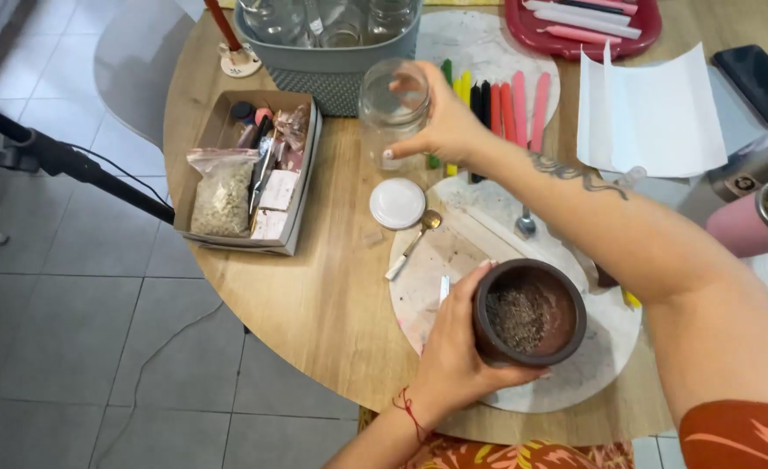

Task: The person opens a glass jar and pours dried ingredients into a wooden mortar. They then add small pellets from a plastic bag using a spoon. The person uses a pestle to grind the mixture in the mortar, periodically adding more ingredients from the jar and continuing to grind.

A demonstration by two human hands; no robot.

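My left hand [453,343] grips a dark brown clay bowl [566,300] with dried crumbled herbs inside, held just above a round pale board [497,217] near the table's front edge. My right hand [445,122] reaches across the table and holds an empty clear glass jar [391,108] by its rim, lifted and slightly tilted. The jar's white round lid [397,203] lies flat on the wood below it. A small spoon [414,243] with a white handle rests on the board beside the lid.
A cardboard box [228,122] with a bag of grains and small packets sits at left. A grey basket [332,61] of glass jars stands behind. Coloured candles [510,108], a red tray [523,26], white paper [653,113], a phone [762,82] and a pink container [740,226] lie right.
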